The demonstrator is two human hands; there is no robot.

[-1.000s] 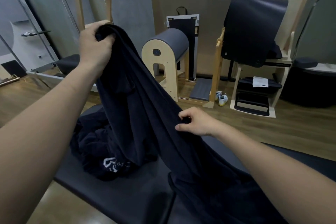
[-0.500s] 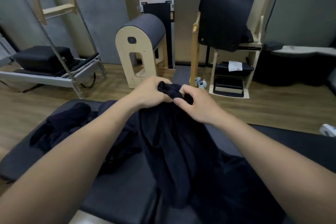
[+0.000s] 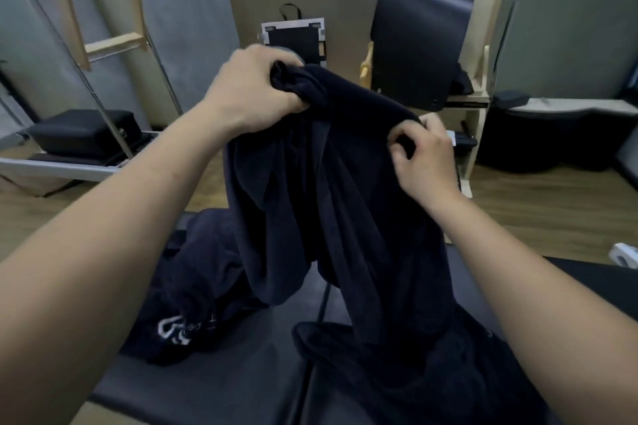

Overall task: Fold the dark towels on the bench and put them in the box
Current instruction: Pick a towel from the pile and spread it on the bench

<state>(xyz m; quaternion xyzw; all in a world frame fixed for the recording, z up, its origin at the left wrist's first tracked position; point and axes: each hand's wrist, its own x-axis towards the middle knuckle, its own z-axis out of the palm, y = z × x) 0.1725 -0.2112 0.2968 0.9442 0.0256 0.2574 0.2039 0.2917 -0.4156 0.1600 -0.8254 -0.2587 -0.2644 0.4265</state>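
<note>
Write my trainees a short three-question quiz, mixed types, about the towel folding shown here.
1. True or false: the left hand grips the raised towel higher than the right hand does.
2. The logo towel lies: A) on the bench, B) in a box, C) on the floor.
3. How many hands hold the raised towel?
Key: 1 true; 2 A; 3 two.

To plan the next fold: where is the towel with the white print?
Head view, lower left: the towel with the white print lies crumpled on the black bench, beside the hanging end of the held towel.
</note>
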